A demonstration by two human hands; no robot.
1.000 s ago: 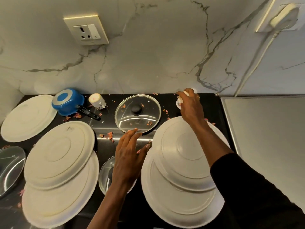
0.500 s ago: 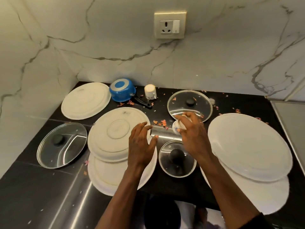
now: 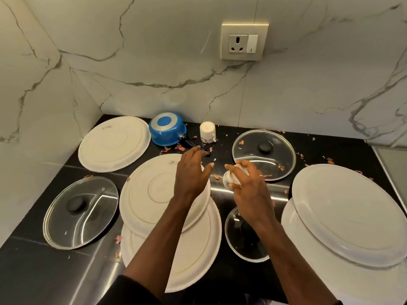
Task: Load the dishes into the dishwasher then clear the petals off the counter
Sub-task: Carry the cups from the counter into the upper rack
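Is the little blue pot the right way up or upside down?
Upside down: the blue pot shows its flat ringed base on top, rim down on the counter.

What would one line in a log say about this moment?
right hand: grips small cup | left hand: open above stacked plates | petals: scattered on counter

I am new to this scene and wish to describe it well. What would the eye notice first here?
First, the two hands in the middle: the right hand holds a small white cup, while the left hand is open above a stack of white plates. Next, the upside-down blue saucepan at the back by the wall, and a large glass lid at the left. Dried petals lie scattered on the black counter.
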